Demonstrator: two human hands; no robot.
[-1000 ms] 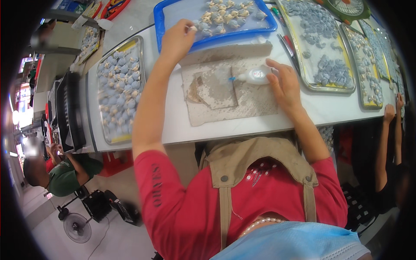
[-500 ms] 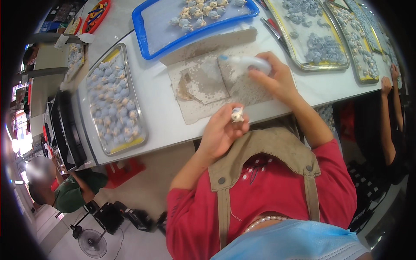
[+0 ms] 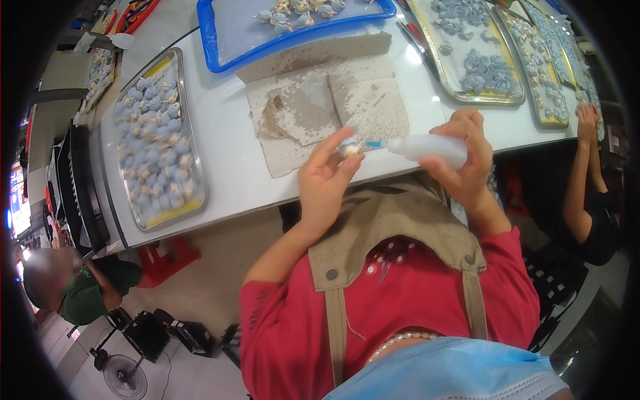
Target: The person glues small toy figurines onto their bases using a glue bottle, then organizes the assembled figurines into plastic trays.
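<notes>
My left hand point(image 3: 325, 180) pinches a small cream-and-blue figurine point(image 3: 349, 148) between thumb and fingertips, just over the table's front edge. From the right, my right hand point(image 3: 467, 157) grips a whitish squeeze bottle point(image 3: 437, 149), tilted onto its side. Its thin blue tip point(image 3: 373, 144) points at the figurine and is touching it or very close; I cannot tell which. Beyond both hands lies a stained piece of cardboard point(image 3: 377, 100) with a raised back flap.
A metal tray point(image 3: 200, 190) of blue-grey and cream pieces stands left. Behind the cardboard is a blue tray point(image 3: 213, 57) with several figurines. Another metal tray point(image 3: 490, 100) holds grey-blue parts at right, beside dark slim tools point(image 3: 420, 47). A co-worker's hands point(image 3: 587, 120) rest far right.
My right hand has brought the bottle down and turned its tip leftward to the figurine. My left hand has raised the figurine slightly and turned it. The whole view has shifted a little.
</notes>
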